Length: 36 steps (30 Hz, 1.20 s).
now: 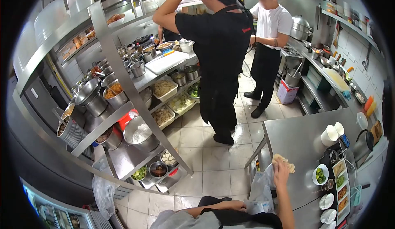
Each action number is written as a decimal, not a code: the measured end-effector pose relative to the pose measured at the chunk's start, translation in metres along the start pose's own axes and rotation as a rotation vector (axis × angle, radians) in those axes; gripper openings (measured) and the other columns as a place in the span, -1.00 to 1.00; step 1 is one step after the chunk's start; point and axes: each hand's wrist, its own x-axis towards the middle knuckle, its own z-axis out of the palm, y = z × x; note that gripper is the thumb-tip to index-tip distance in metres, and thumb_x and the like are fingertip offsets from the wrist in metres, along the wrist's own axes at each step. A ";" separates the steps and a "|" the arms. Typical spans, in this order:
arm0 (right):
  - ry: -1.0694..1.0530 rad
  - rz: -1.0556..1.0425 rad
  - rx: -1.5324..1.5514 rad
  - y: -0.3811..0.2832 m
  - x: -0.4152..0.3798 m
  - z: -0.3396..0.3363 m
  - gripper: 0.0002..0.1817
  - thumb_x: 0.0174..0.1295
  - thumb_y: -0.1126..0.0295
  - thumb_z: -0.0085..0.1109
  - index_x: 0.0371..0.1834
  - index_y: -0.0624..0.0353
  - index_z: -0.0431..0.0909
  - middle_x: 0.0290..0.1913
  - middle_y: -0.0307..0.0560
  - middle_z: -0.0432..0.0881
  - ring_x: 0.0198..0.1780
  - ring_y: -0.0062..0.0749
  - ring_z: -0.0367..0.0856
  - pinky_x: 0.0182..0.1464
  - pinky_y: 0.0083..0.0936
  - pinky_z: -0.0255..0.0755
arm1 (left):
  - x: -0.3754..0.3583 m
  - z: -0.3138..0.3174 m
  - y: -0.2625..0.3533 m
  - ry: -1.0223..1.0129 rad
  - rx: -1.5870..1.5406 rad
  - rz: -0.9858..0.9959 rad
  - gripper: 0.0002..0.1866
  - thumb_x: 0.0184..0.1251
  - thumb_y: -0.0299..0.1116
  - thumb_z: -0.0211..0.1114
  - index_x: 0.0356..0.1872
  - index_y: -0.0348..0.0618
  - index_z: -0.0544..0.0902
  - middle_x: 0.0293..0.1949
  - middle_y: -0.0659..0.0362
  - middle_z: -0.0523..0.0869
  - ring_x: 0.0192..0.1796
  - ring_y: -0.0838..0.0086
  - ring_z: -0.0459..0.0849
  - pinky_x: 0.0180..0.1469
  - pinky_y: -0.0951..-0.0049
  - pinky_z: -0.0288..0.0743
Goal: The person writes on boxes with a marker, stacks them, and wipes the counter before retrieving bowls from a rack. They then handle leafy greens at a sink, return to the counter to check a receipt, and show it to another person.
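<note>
Well to the left of your left hand (pixel 238 205) stands a steel rack (pixel 122 157) with metal pots, and the big pot (pixel 144 145) on its lower shelf holds something white. Low on that same side, a clear plastic wrap (pixel 103 193) hangs by the rack's near end. Ahead of your left hand, a person in black (pixel 220 52) stands with one arm raised, and a person in a white shirt (pixel 273 23) is farther off, slightly to the right. Your left hand is low in front of you, at the near left edge of a translucent plastic bag (pixel 260 190); you cannot tell from here whether its fingers are closed on it. The bag hangs between your two hands, beside the steel table (pixel 290 136). Your right hand (pixel 280 174) is raised at the table's left side, fingers closed around a beige, crumpled-looking piece (pixel 291 167). Right of that hand, on the table, are a white bowl (pixel 314 179) of green pieces, stacked small white dishes (pixel 326 201) and a row of white containers (pixel 341 186) with food; white cups (pixel 328 136) stand beyond them.
</note>
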 end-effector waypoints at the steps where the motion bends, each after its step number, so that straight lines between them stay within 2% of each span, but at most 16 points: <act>1: -0.005 0.088 0.242 -0.008 -0.006 -0.012 -0.71 0.29 0.29 -0.05 0.05 -0.01 0.50 0.14 -0.05 0.47 0.17 0.02 0.36 0.19 -0.13 0.21 | -0.001 -0.006 0.005 -0.007 0.015 0.003 -0.62 0.31 -0.16 0.03 -0.06 -0.24 0.54 -0.16 -0.10 0.64 -0.08 0.05 0.59 -0.03 0.22 0.43; 3: -0.004 0.192 0.474 -0.013 -0.019 -0.020 -0.72 0.32 0.27 -0.08 0.03 0.06 0.49 0.03 -0.06 0.57 0.07 -0.10 0.50 0.11 -0.27 0.33 | -0.005 -0.010 0.020 0.010 -0.007 0.012 -0.61 0.32 -0.13 0.03 -0.06 -0.25 0.54 -0.14 -0.10 0.63 -0.06 0.05 0.58 -0.01 0.22 0.42; 5: -0.401 0.354 0.978 -0.015 -0.038 -0.016 -0.69 0.34 0.21 -0.07 0.01 0.14 0.49 -0.12 -0.15 0.60 -0.10 -0.40 0.56 -0.03 -0.49 0.41 | -0.012 -0.031 0.050 -0.023 -0.016 0.044 -0.60 0.32 -0.13 0.02 -0.04 -0.25 0.54 -0.11 -0.11 0.62 -0.03 0.06 0.57 0.01 0.23 0.41; 7: -0.679 0.179 1.037 -0.030 -0.065 -0.013 -0.66 0.34 0.17 -0.04 0.00 0.18 0.49 -0.15 -0.20 0.58 -0.10 -0.58 0.48 -0.02 -0.55 0.39 | -0.006 -0.030 0.044 0.105 -0.014 0.253 -0.62 0.32 -0.12 0.05 -0.09 -0.22 0.56 -0.19 0.00 0.66 -0.11 0.19 0.62 -0.03 0.29 0.43; 8: -0.886 0.097 0.911 -0.047 -0.073 -0.022 -0.63 0.34 0.13 -0.05 0.02 0.16 0.49 -0.10 -0.16 0.57 -0.06 -0.53 0.48 0.03 -0.56 0.36 | -0.013 -0.038 0.058 0.092 -0.012 0.252 -0.62 0.32 -0.12 0.05 -0.09 -0.22 0.56 -0.19 0.00 0.66 -0.11 0.19 0.62 -0.03 0.29 0.43; 10: -0.981 0.091 0.919 -0.057 -0.092 -0.009 -0.57 0.34 0.08 -0.09 0.05 0.19 0.48 -0.06 -0.13 0.55 0.00 -0.50 0.45 0.09 -0.57 0.32 | -0.025 -0.056 0.092 -0.076 0.047 0.340 -0.63 0.36 -0.12 0.04 -0.06 -0.21 0.55 -0.23 0.04 0.66 -0.11 0.25 0.62 0.00 0.32 0.42; 12: -1.163 0.392 1.197 -0.046 -0.109 0.007 -0.52 0.35 0.06 -0.13 0.06 0.25 0.46 -0.01 -0.11 0.53 0.06 -0.48 0.43 0.14 -0.57 0.27 | -0.027 -0.063 0.108 -0.205 0.031 0.366 -0.57 0.38 -0.04 0.02 -0.02 -0.20 0.56 -0.10 0.02 0.64 -0.05 0.32 0.59 0.02 0.39 0.40; 13: -1.154 0.626 1.297 -0.036 -0.121 0.019 -0.51 0.35 0.04 -0.14 0.04 0.27 0.46 -0.07 -0.08 0.56 -0.04 -0.47 0.49 0.03 -0.55 0.36 | -0.025 -0.064 0.108 -0.222 -0.029 0.313 -0.59 0.38 -0.05 0.03 -0.07 -0.21 0.58 -0.18 0.03 0.65 -0.13 0.35 0.59 -0.05 0.41 0.41; 17: -1.118 0.858 1.457 -0.026 -0.126 0.015 -0.49 0.36 0.00 -0.18 -0.01 0.25 0.49 -0.20 -0.08 0.61 -0.20 -0.46 0.55 -0.13 -0.56 0.43 | -0.026 -0.079 0.130 -0.172 -0.081 0.202 -0.61 0.39 -0.09 0.03 -0.20 -0.24 0.63 -0.39 0.08 0.66 -0.35 0.44 0.54 -0.25 0.44 0.40; 19: -0.896 0.686 1.455 -0.027 -0.120 0.005 -0.45 0.36 -0.06 -0.23 -0.13 0.26 0.54 -0.34 -0.13 0.62 -0.34 -0.49 0.55 -0.26 -0.56 0.44 | -0.021 -0.074 0.133 -0.119 -0.099 0.267 -0.66 0.34 -0.16 0.10 -0.24 -0.25 0.64 -0.45 0.07 0.65 -0.39 0.42 0.56 -0.29 0.43 0.42; 21: -0.859 0.626 1.340 -0.011 -0.119 0.006 -0.44 0.37 -0.05 -0.24 -0.20 0.27 0.57 -0.35 -0.14 0.62 -0.34 -0.50 0.54 -0.26 -0.57 0.43 | -0.016 -0.066 0.135 -0.077 -0.118 0.331 -0.72 0.29 -0.22 0.16 -0.28 -0.26 0.65 -0.50 0.06 0.64 -0.43 0.40 0.59 -0.34 0.43 0.43; 23: -0.781 0.572 1.318 -0.030 -0.111 -0.023 -0.41 0.37 -0.04 -0.22 -0.40 0.30 0.60 -0.41 -0.17 0.60 -0.39 -0.57 0.48 -0.31 -0.56 0.37 | -0.012 -0.058 0.137 0.144 -0.106 0.597 -0.78 0.20 -0.31 0.22 -0.31 -0.30 0.65 -0.49 0.04 0.64 -0.43 0.38 0.59 -0.32 0.43 0.44; 27: -0.649 0.508 1.201 -0.028 -0.120 -0.023 -0.41 0.35 -0.02 -0.18 -0.44 0.36 0.58 -0.47 -0.19 0.58 -0.40 -0.60 0.46 -0.33 -0.55 0.36 | -0.003 -0.046 0.131 0.083 -0.085 0.605 -0.81 0.14 -0.39 0.22 -0.36 -0.34 0.63 -0.49 0.03 0.64 -0.39 0.32 0.61 -0.28 0.41 0.46; 29: -0.606 0.452 1.090 -0.024 -0.129 -0.021 -0.46 0.33 0.03 -0.11 -0.47 0.36 0.56 -0.51 -0.21 0.58 -0.44 -0.59 0.47 -0.38 -0.50 0.36 | -0.005 -0.047 0.136 -0.127 -0.102 0.495 -0.81 0.11 -0.42 0.20 -0.32 -0.36 0.61 -0.41 0.00 0.65 -0.29 0.26 0.62 -0.22 0.40 0.46; 33: -0.372 0.411 1.046 -0.011 -0.153 0.014 -0.56 0.28 0.09 -0.02 -0.44 0.32 0.55 -0.55 -0.13 0.59 -0.48 -0.57 0.46 -0.41 -0.45 0.36 | 0.001 -0.037 0.124 -0.270 -0.184 0.474 -0.77 0.08 -0.44 0.20 -0.25 -0.34 0.60 -0.32 -0.02 0.65 -0.19 0.20 0.61 -0.16 0.38 0.44; 36: -0.143 0.391 0.727 -0.030 -0.138 -0.024 -0.66 0.24 0.16 0.06 -0.39 0.28 0.54 -0.58 -0.04 0.56 -0.51 -0.52 0.46 -0.43 -0.39 0.36 | 0.006 -0.031 0.107 -0.183 0.168 0.448 -0.68 0.06 -0.43 0.23 -0.12 -0.32 0.56 -0.16 -0.02 0.61 -0.06 0.16 0.56 -0.04 0.32 0.42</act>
